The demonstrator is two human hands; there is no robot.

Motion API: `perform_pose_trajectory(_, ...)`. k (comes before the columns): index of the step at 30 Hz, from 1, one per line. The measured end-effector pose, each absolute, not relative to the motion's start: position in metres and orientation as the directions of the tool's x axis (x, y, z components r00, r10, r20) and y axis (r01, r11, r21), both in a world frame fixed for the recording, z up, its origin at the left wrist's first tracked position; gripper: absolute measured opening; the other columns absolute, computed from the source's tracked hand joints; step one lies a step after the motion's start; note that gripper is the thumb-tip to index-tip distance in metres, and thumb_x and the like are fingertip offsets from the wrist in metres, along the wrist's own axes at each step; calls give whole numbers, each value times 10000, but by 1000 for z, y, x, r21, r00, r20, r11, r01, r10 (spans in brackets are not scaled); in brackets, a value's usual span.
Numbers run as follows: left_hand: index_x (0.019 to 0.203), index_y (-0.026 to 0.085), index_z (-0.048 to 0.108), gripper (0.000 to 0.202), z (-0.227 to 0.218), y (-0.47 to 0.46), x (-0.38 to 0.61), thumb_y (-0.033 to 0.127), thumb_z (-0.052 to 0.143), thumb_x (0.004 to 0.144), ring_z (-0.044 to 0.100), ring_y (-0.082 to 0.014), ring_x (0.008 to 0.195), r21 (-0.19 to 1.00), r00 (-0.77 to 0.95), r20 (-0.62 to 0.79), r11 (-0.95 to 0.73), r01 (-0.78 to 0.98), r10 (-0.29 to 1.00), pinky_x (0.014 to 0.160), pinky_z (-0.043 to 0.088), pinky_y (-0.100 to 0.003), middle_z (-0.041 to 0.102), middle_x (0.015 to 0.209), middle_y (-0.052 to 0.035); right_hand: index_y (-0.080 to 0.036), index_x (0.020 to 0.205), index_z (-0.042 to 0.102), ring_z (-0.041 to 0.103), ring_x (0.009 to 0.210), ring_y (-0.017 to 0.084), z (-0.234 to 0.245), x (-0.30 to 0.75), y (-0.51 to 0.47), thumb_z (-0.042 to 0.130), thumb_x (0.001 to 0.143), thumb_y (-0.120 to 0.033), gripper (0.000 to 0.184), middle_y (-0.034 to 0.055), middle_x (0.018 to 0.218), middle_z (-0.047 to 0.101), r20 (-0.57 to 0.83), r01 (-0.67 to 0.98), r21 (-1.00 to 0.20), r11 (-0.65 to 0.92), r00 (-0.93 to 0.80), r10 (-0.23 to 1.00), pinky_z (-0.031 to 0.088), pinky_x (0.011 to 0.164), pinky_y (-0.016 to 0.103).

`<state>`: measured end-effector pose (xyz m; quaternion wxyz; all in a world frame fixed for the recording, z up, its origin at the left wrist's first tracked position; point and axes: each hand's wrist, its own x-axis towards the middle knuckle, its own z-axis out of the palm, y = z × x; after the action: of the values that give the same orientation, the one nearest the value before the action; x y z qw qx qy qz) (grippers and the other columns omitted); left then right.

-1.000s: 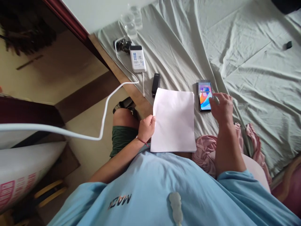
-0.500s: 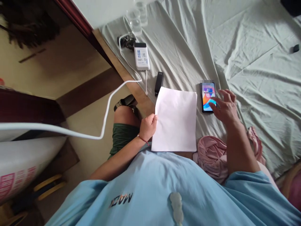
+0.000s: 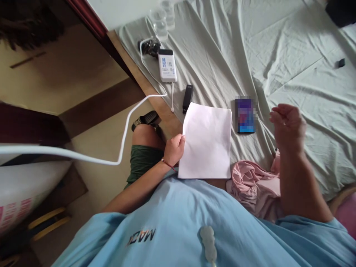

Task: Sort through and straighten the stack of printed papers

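A blank white sheet of paper lies on the pale green bedsheet in front of me. My left hand pinches the sheet's left edge. A lit phone lies flat just right of the paper. My right hand hovers to the right of the phone, raised off it, fingers loosely curled and holding nothing.
A white power bank with a white cable, a small black device and two clear glasses sit at the bed's far left edge. Pink cloth is bunched by my right arm. A small dark object lies far right.
My right hand has lifted off the phone screen and drawn back to the right. The left hand keeps its hold on the paper.
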<state>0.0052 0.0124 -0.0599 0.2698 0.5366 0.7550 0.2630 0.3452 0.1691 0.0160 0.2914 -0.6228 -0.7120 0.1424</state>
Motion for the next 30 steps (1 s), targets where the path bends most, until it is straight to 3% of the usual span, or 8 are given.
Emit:
perform_pose_trajectory(2,656,214,303,355,-61,12,5,298,417,982,357,-151,576,690,-271,-112,271,672,956,614,225,-328,408,587,-11,-278,1243,608,672,1075,254,9,342,160,480,983,-380,306,102,1191,682,327,798,-567,206,-11,945,598,844,409)
perform_pose_trajectory(5,660,218,299,357,-62,12,5,306,414,987,367,-155,578,692,-267,-95,256,675,959,617,228,-332,423,592,-18,-220,1147,677,626,1130,286,-12,335,154,455,964,-327,307,144,1187,659,445,839,-469,276,-46,894,566,933,469)
perform_pose_trajectory(7,662,218,302,357,-62,12,5,304,418,988,380,-157,582,684,-271,-98,263,680,957,619,233,-332,445,598,-24,-229,1148,698,569,1225,309,-28,329,151,448,970,-321,321,151,1264,636,404,858,-418,299,-120,907,472,1062,543)
perform_pose_trajectory(12,661,217,311,357,-63,12,6,298,425,990,389,-158,572,669,-278,-112,279,689,954,616,244,-328,456,592,-26,-246,1248,692,395,1424,352,-51,317,143,430,979,-369,395,153,1489,491,314,906,-314,282,-181,932,336,1131,622)
perform_pose_trajectory(17,656,217,302,364,-63,12,6,294,429,988,394,-157,572,655,-285,-89,272,705,954,616,237,-328,454,591,-28,-328,1319,647,236,1508,387,-45,313,136,400,992,-386,414,88,1608,385,243,941,-225,251,-195,950,190,1140,699)
perform_pose_trajectory(21,655,218,293,366,-63,13,7,294,428,986,382,-156,565,654,-285,-84,269,707,955,615,231,-328,431,584,-22,-377,1299,652,226,1495,404,-44,312,134,388,998,-392,401,77,1620,380,199,935,-241,261,-216,956,182,1129,695)
perform_pose_trajectory(30,657,224,296,352,-65,12,6,309,415,977,373,-161,568,677,-284,-76,258,689,956,615,222,-337,400,585,-21,-327,1279,680,228,1532,350,-49,310,135,411,997,-390,394,88,1608,411,242,951,-154,266,-225,944,184,1152,682)
